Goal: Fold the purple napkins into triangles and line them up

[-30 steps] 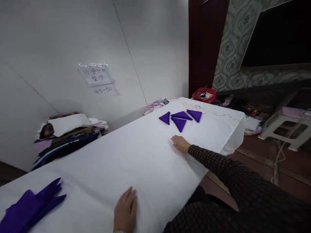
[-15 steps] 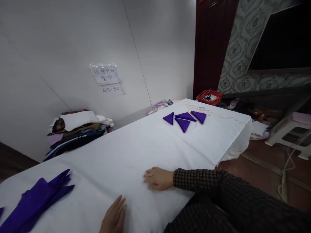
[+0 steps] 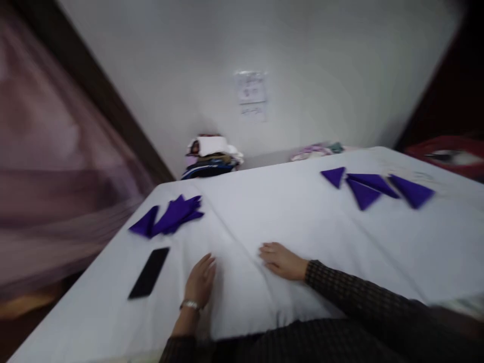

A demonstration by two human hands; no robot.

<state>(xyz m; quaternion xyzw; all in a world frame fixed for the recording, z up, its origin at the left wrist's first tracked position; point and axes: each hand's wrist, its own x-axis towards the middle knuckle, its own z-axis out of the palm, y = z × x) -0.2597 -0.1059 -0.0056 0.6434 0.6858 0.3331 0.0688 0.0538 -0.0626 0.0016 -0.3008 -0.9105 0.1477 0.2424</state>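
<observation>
My left hand [image 3: 201, 280] rests on the white tablecloth [image 3: 242, 302], fingers stretched forward with nothing in them. To its right, my right hand [image 3: 282, 259] lies flat on the same cloth, also holding nothing. Left of the left hand is a flat black rectangular object [image 3: 149, 273]. Behind that object lie a loose pile of purple cloths [image 3: 176, 216] and a purple cloth triangle [image 3: 145, 222]. Several folded purple triangles [image 3: 364, 194] are grouped at the far right, apart from both hands.
A stack of folded clothes [image 3: 212, 156] stands by the wall behind the table. More fabric [image 3: 313, 150] lies beyond the back edge. A red basket [image 3: 449, 151] is at the far right, blurred. A pinkish curtain [image 3: 56, 166] hangs at the left, and paper signs [image 3: 251, 96] are on the wall.
My view has swung left, bringing the curtain, the black object and the left purple triangle into sight. Both hands still lie on the tablecloth, and the purple cloths appear unmoved.
</observation>
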